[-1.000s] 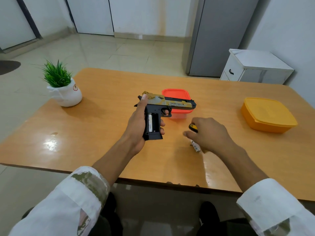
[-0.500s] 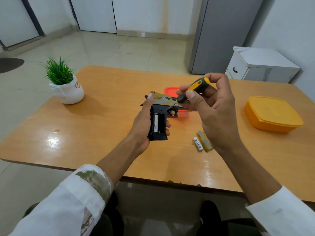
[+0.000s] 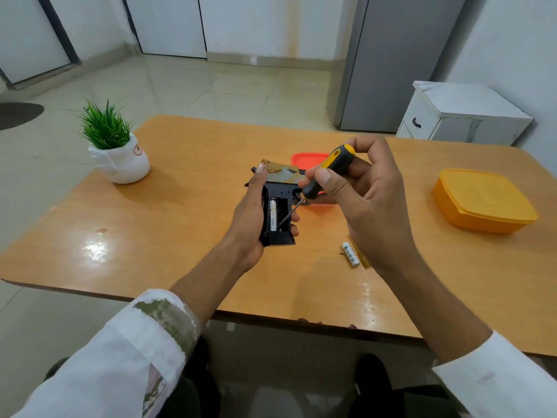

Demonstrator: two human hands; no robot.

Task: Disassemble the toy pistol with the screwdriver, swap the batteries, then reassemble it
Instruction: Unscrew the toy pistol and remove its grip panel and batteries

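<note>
Gripping the black-and-gold plastic toy pistol [image 3: 278, 188] in the left hand [image 3: 250, 224], fingers curled round its grip, just above the orange wooden table [image 3: 180, 236]. Pinching the yellow-and-black-handled screwdriver [image 3: 328, 170] in the right hand [image 3: 367, 200], tip reaching into the open battery bay beside one silver cylindrical battery [image 3: 273, 217]. Leaving a loose white battery [image 3: 350, 254] lying on the table beside what is possibly the removed cover [image 3: 363, 260]. Judging disassembly done, swapping under way, refitting and screwing remaining.

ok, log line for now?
left hand grips toy pistol | right hand holds screwdriver, tip at battery bay | loose battery on table
</note>
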